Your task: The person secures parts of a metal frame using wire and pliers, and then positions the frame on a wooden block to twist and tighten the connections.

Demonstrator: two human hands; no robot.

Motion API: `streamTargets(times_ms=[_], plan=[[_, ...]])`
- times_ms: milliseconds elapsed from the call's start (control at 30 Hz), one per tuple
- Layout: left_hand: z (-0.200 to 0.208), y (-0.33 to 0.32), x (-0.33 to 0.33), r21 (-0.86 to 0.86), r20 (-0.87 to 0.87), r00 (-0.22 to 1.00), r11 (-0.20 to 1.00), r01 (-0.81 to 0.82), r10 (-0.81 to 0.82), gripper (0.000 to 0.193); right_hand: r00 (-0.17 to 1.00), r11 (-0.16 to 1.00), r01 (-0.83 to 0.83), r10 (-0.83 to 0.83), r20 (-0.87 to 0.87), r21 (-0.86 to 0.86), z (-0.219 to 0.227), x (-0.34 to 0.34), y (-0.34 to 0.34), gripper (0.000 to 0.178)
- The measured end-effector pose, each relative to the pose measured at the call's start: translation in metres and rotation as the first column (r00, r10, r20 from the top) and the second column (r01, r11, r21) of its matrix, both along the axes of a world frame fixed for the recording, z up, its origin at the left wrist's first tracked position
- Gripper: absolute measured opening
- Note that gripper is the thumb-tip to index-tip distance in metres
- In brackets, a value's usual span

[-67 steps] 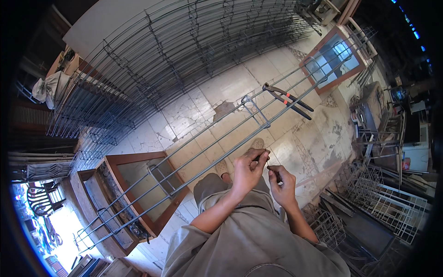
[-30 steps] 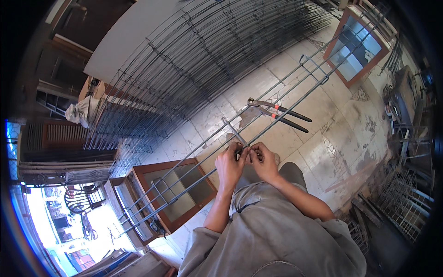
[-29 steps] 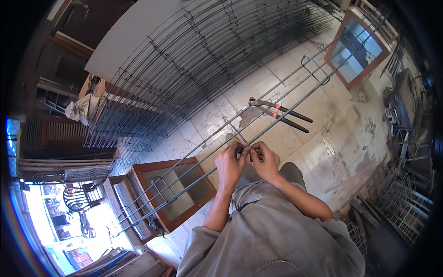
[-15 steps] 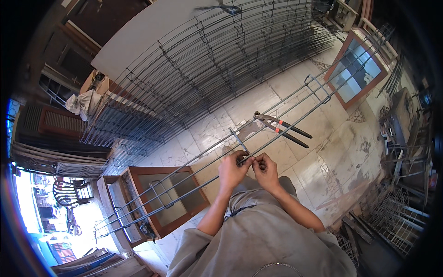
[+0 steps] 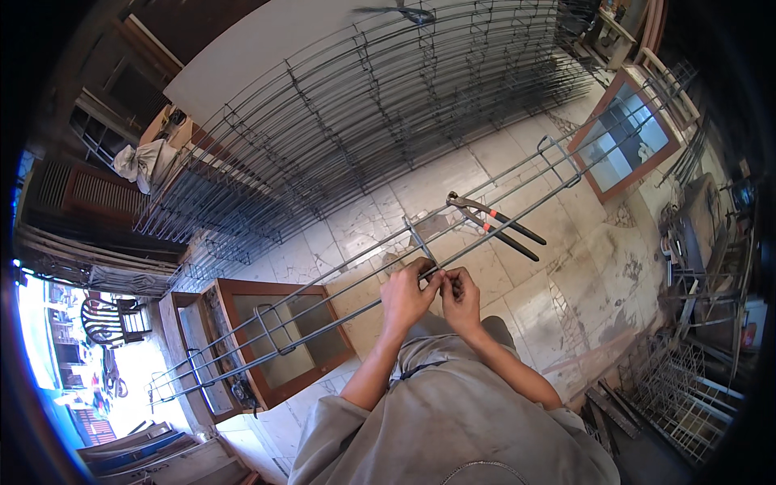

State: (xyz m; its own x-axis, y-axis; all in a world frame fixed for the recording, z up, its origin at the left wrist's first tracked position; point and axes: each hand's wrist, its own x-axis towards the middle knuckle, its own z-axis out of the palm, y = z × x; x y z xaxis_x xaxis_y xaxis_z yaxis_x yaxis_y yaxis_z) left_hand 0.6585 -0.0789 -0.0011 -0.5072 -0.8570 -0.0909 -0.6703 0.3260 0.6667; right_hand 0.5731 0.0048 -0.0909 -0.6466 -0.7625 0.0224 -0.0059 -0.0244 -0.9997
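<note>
A long, narrow cage of steel bars (image 5: 339,322) crosses in front of me, rising from lower left to upper right. My left hand (image 5: 406,296) is closed at its nearest bar, where a rectangular stirrup (image 5: 419,242) meets that bar. Just to its right, my right hand (image 5: 461,300) pinches thumb against fingers, almost touching the left fingertips. Whatever lies in either pinch is too small or too covered to make out. Pincers (image 5: 517,229) with black and orange handles rest across the bars, to the right of both hands.
Beyond the cage stands a big stack of similar steel cages (image 5: 380,121). Wooden-framed glass panels lie under the cage's left part (image 5: 349,343) and right end (image 5: 643,184). Wire racks (image 5: 679,396) and scrap metal crowd the right side. A dark chair (image 5: 113,322) stands far left.
My view has shifted slightly. Both hands stay at the same stirrup joint, and the right fingers have curled a little differently. The pincers still rest on the bars.
</note>
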Motion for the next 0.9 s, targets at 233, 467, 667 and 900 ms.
streamTargets(times_ms=[233, 467, 667, 900], plan=[[-0.006, -0.001, 0.000, 0.037, 0.009, 0.999, 0.999, -0.034, 0.034, 0.033, 0.999, 0.998, 0.001, 0.002, -0.054, 0.060, 0.005, 0.004, 0.001, 0.008], [-0.003, -0.003, -0.001, 0.075, -0.054, 0.996, 0.995, -0.065, 0.069, 0.030, 0.997, 0.996, -0.072, 0.071, 0.021, 0.057, 0.010, 0.002, 0.005, 0.007], [0.003, 0.001, -0.002, 0.063, -0.070, 0.992, 0.993, -0.097, 0.101, 0.031, 0.991, 0.996, -0.080, 0.075, 0.108, 0.038, 0.018, 0.004, 0.008, 0.008], [0.001, 0.007, -0.003, 0.097, -0.189, 0.964, 0.980, -0.174, 0.190, 0.035, 0.990, 0.992, -0.083, 0.072, 0.118, 0.096, 0.025, 0.003, 0.009, 0.011]])
